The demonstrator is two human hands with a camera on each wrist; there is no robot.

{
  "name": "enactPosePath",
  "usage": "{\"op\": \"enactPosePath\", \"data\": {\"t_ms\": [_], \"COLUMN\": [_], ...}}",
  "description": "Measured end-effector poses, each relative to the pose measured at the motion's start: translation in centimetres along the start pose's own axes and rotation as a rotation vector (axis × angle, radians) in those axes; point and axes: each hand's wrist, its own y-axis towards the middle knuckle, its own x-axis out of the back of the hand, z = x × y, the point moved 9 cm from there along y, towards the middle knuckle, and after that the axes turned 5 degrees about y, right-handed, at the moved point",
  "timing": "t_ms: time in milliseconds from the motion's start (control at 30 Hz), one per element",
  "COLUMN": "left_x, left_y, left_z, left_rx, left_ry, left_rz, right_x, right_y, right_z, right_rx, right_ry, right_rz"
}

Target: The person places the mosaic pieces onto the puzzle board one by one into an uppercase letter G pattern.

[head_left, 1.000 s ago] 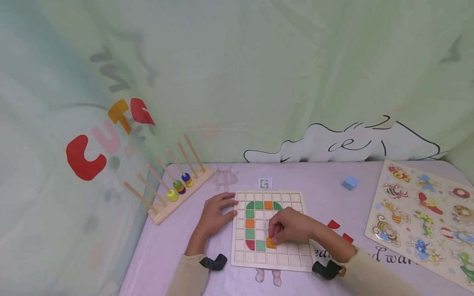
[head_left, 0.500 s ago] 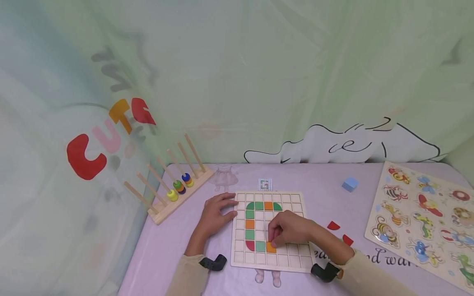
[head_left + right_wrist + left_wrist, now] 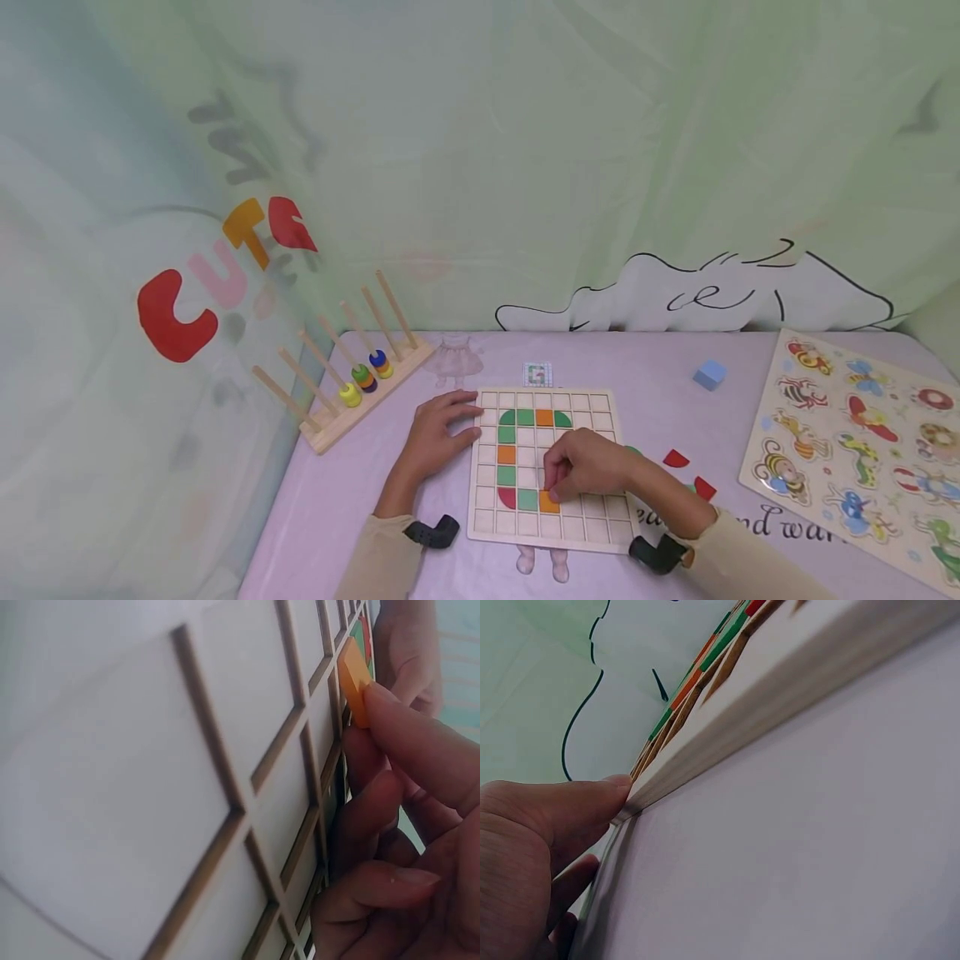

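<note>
My right hand [image 3: 588,462] pinches an orange square tile [image 3: 550,502] between thumb and index finger, in the lower row of the wooden grid board [image 3: 551,533]. In the right wrist view the orange tile [image 3: 354,682] looks slightly tilted in its cell. Green, orange and red tiles on the board form a C-like outline, with a red quarter-round tile [image 3: 507,497] at the lower left corner. My left hand [image 3: 438,437] rests at the board's left edge, fingers fairly straight; in the left wrist view its thumb [image 3: 592,799] touches the edge of the board.
A small pattern card [image 3: 537,374] lies behind the board. Red quarter-round tiles [image 3: 676,458] and partly hidden green pieces lie right of it. Farther right are a blue block [image 3: 709,375] and an insect puzzle board [image 3: 825,450]. A peg rack [image 3: 367,398] with coloured rings stands left.
The orange tile has gone down slightly, from tilted above the cell to nearly level in it. The left hand has stayed in place.
</note>
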Motion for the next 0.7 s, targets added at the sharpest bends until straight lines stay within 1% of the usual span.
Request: {"op": "enactPosePath", "data": {"t_ms": [333,600,700], "left_x": [0.03,0.08,0.02], "left_y": [-0.01,-0.03,-0.04], "left_z": [-0.01,0.0,0.07], "left_rx": [-0.005,-0.012,-0.005], "left_ry": [0.002,-0.002,-0.003], "left_rz": [-0.001,-0.006,-0.003], "right_x": [0.0,0.15,0.2], "right_y": [0.18,0.06,0.04], "right_z": [-0.16,-0.08,-0.11], "right_rx": [-0.001,-0.018,-0.026], "right_ry": [-0.014,-0.02,-0.023], "right_rz": [-0.027,-0.052,-0.054]}}
